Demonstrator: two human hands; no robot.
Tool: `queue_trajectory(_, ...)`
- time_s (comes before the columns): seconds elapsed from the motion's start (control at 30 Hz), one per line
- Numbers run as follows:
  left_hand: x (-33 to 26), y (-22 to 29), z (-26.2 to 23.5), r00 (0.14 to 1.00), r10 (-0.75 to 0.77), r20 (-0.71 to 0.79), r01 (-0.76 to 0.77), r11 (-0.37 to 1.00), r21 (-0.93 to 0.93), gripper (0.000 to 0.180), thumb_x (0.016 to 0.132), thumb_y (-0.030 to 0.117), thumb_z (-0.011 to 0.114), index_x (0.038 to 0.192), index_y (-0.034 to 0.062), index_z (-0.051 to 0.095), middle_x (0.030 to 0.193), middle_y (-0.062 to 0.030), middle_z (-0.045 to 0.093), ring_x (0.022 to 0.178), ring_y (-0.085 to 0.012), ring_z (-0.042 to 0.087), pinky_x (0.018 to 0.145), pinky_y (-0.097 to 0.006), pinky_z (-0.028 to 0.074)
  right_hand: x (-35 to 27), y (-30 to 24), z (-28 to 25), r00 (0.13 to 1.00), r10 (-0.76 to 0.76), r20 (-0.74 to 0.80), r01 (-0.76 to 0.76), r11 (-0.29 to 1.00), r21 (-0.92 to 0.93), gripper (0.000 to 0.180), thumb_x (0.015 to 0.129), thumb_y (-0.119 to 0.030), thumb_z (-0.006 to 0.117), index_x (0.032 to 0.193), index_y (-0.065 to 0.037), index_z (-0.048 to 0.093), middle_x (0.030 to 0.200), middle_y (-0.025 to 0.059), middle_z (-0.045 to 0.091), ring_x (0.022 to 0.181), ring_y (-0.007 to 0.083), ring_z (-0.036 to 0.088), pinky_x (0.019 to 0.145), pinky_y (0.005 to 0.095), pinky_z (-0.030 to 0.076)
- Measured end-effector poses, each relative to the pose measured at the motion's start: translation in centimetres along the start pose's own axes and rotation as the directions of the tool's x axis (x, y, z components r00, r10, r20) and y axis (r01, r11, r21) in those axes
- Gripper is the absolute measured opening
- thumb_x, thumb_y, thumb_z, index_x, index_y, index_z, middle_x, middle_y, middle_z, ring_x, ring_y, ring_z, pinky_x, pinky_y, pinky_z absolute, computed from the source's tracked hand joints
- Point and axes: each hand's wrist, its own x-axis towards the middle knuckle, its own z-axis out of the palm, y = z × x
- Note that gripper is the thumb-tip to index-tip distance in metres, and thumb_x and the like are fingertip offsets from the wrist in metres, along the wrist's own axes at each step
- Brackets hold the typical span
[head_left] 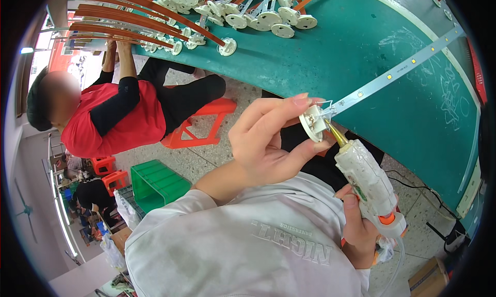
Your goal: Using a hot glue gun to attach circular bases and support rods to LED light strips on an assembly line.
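with the left hand (pixel 266 144) raised, the white round base (pixel 310 124) is pinched at its rim between thumb and fingertips, its led strip (pixel 390 76) slanted over the green table (pixel 289 59), while the glue gun (pixel 364 175), nozzle (pixel 338 135) at the base, is gripped by the right hand's (pixel 357 225) curled fingers.

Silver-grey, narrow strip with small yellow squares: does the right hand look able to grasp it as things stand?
Probably not without freeing its grip: the right hand is wrapped around a white glue gun. Otherwise the way seems free, as nothing covers the middle of the strip.
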Motion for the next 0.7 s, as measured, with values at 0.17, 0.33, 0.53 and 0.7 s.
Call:
queue_trajectory(0.17,0.4,1.0,0.5,0.972,-0.224,-0.077,0.204,0.957,-0.205,0.051,0.071,0.001,0.080,0.116,-0.0101,0.056,0.106,-0.0176,0.056,0.094,-0.0241,0.066,0.086,-0.032,0.057,-0.1,0.0,0.1,0.998,-0.050,-0.031,0.048,0.998,-0.041,0.028,0.070,-0.002,0.067,0.097,-0.002,0.069,0.068,0.0050,0.062,0.057,0.0206,0.050,0.050,0.0260,0.040)
queue_trajectory(0.33,-0.2,0.8,0.5,0.991,-0.130,-0.038,0.125,0.986,-0.110,0.055,0.075,0.002,0.077,0.120,-0.0102,0.049,0.113,-0.0170,0.052,0.099,-0.0250,0.063,0.086,-0.032,0.052,0.0,-0.1,-0.1,0.998,-0.062,-0.032,0.059,0.993,-0.101,0.025,0.068,-0.003,0.068,0.093,-0.003,0.070,0.064,0.0048,0.059,0.055,0.0216,0.048,0.049,0.0267,0.039)
queue_trajectory(0.53,-0.1,-0.1,1.4,0.977,0.067,-0.203,-0.063,0.998,0.025,0.046,0.064,-0.003,0.083,0.105,-0.0051,0.063,0.101,-0.0155,0.059,0.091,-0.0295,0.068,0.076,-0.034,0.059,0.1,-0.1,0.0,0.993,-0.105,-0.060,0.099,0.991,-0.090,0.024,0.067,-0.005,0.069,0.091,-0.003,0.069,0.064,0.0050,0.059,0.054,0.0221,0.047,0.049,0.0278,0.039)
queue_trajectory(0.7,-0.1,-0.3,0.7,0.976,0.214,-0.042,-0.203,0.961,0.189,0.057,0.060,-0.010,0.082,0.110,-0.0041,0.056,0.113,-0.0162,0.051,0.097,-0.0354,0.065,0.082,-0.040,0.058,0.1,-0.1,-0.4,0.990,-0.138,-0.043,0.131,0.984,-0.123,0.024,0.067,-0.005,0.069,0.091,-0.002,0.069,0.064,0.0057,0.059,0.054,0.0223,0.047,0.049,0.0278,0.039)
